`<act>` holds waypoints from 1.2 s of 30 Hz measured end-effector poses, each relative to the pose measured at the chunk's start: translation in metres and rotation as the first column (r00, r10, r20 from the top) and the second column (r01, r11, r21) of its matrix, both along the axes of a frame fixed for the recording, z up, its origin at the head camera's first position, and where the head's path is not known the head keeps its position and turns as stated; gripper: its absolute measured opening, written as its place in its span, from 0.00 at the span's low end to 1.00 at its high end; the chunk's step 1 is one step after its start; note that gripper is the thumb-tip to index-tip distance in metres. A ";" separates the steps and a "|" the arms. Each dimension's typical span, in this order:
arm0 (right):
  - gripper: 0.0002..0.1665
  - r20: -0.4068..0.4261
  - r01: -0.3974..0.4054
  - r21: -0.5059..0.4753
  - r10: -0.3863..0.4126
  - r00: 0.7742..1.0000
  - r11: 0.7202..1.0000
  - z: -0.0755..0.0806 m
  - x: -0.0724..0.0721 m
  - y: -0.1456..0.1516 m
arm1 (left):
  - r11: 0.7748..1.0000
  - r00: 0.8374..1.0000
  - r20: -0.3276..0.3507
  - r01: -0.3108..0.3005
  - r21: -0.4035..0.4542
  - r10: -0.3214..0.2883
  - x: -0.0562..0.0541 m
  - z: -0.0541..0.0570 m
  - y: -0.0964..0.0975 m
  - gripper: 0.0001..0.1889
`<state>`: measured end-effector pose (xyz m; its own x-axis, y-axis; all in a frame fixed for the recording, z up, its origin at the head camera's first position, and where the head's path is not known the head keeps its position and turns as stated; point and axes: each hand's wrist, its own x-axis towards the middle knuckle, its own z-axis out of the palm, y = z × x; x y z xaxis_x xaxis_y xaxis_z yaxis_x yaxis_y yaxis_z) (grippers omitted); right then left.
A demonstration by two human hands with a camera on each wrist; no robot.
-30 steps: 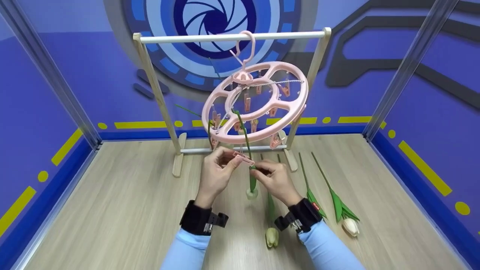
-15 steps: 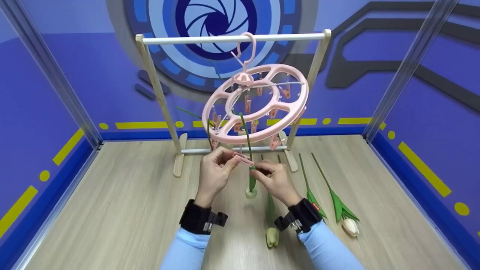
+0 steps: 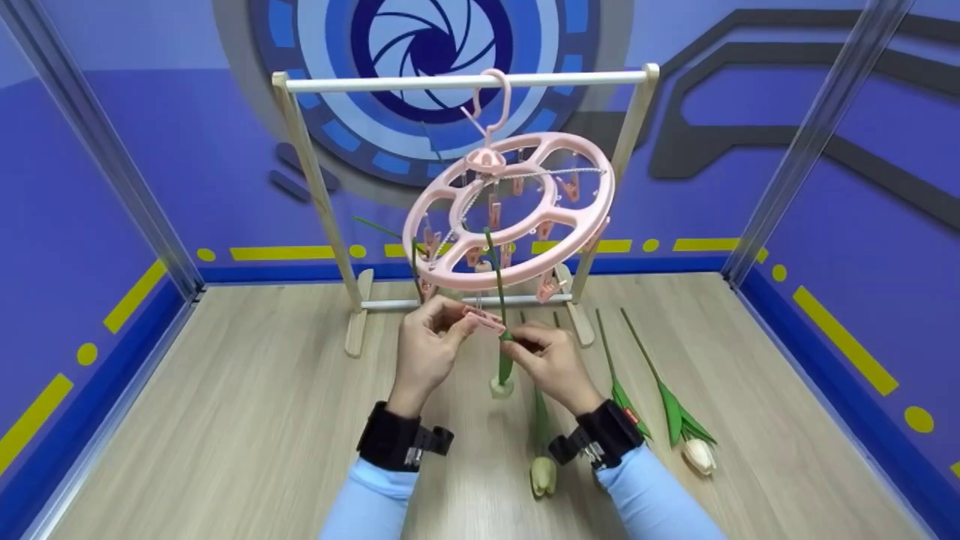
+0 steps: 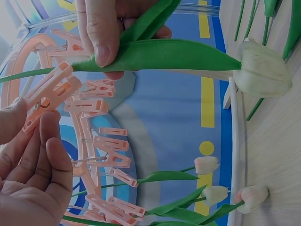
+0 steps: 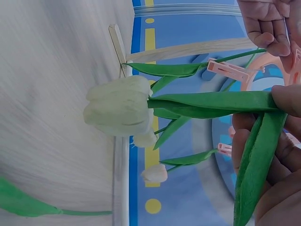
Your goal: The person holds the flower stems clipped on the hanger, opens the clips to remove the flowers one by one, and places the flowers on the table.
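My left hand (image 3: 427, 352) pinches a pink clothespin (image 4: 52, 94) between thumb and fingers; it dangles from the pink round drying hanger (image 3: 465, 280). My right hand (image 3: 551, 364) pinches an artificial white tulip (image 4: 261, 68) by its stem and leaf base. The tulip hangs head down, its bare green stem (image 3: 496, 270) rising in front of the hanger's rim. In the left wrist view, the clothespin's tip overlaps the stem just beside the leaves. The white bloom (image 5: 117, 106) and long green leaves fill the middle of the right wrist view.
The hanger hooks over the white bar (image 3: 360, 83) of a wooden rack. Other tulips (image 4: 207, 165) hang head down from its clothespins. Several tulips lie on the wooden table at right, among them one white tulip (image 3: 699, 456) and one greenish tulip (image 3: 544, 476). Blue printed walls enclose the table.
Both hands keep their grips on the clothespin and the tulip and have barely moved. The tulip's stem top has shifted slightly to the right.
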<state>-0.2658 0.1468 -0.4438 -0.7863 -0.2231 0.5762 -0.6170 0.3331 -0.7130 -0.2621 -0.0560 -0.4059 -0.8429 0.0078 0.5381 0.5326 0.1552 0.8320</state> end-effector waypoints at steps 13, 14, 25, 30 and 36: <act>0.04 0.020 0.011 -0.010 -0.011 1.000 1.000 -0.001 0.000 0.001 | 1.000 1.000 0.021 0.011 -0.008 -0.011 0.001 0.000 0.000 0.08; 0.04 0.021 0.012 -0.010 -0.012 1.000 1.000 -0.001 0.000 0.001 | 1.000 1.000 0.021 0.011 -0.009 -0.011 0.001 0.000 0.000 0.08; 0.04 0.050 0.039 0.021 -0.040 0.998 0.999 -0.006 0.000 0.006 | 1.000 0.999 0.016 0.031 -0.004 -0.030 0.000 -0.003 0.000 0.11; 0.04 0.071 0.050 0.030 -0.052 0.996 0.998 -0.007 0.002 0.008 | 0.999 0.999 0.020 0.038 -0.002 -0.038 -0.001 -0.004 0.000 0.12; 0.05 0.077 0.051 0.028 -0.053 0.996 0.998 -0.010 0.003 0.010 | 0.999 0.999 0.033 0.029 -0.020 -0.028 -0.001 -0.004 0.000 0.13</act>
<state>-0.2629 0.1566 -0.4540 -0.8391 -0.1953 0.5077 -0.5419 0.3823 -0.7485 -0.2630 -0.0555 -0.4095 -0.8594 0.0428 0.5095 0.5094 0.1574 0.8460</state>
